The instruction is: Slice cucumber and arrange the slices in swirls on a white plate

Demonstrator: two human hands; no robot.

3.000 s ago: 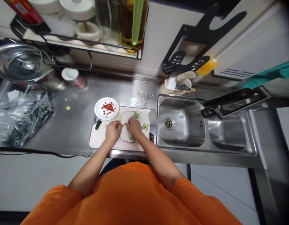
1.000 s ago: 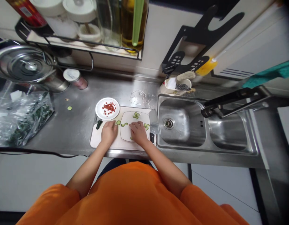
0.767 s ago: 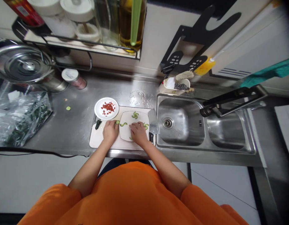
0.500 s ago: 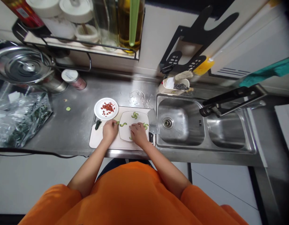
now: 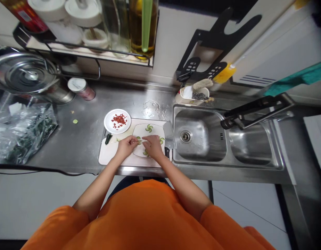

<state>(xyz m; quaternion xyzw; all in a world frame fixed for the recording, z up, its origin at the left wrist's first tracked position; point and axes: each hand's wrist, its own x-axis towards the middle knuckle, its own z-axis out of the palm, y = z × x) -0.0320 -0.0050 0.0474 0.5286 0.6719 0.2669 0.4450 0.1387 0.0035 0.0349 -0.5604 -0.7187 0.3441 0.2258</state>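
A square white plate (image 5: 140, 128) lies on a white cutting board (image 5: 105, 156), with thin curved green cucumber slices (image 5: 149, 128) set in small pinwheel clusters near its edges. My left hand (image 5: 126, 146) is over the plate's left side, thumb and fingertips pinched on a cucumber slice (image 5: 139, 142). Facing it from the right, my right hand (image 5: 154, 146) hovers over the plate with fingers extended, holding nothing that shows. Beneath the hands, part of the left cluster is hidden. To the plate's right lies a cleaver (image 5: 170, 134) with a black handle.
A round white plate (image 5: 107, 121) of chopped red pepper overlaps the board's back left corner. Beside it sits a dark green cucumber end (image 5: 108, 139). The steel sink (image 5: 199, 156) is at right, bagged greens (image 5: 32, 135) at left, and a bottle rack (image 5: 98, 57) above.
My left hand has moved right, from the board beside the plate to over the plate, carrying the cucumber slice. My right hand has shifted only slightly.
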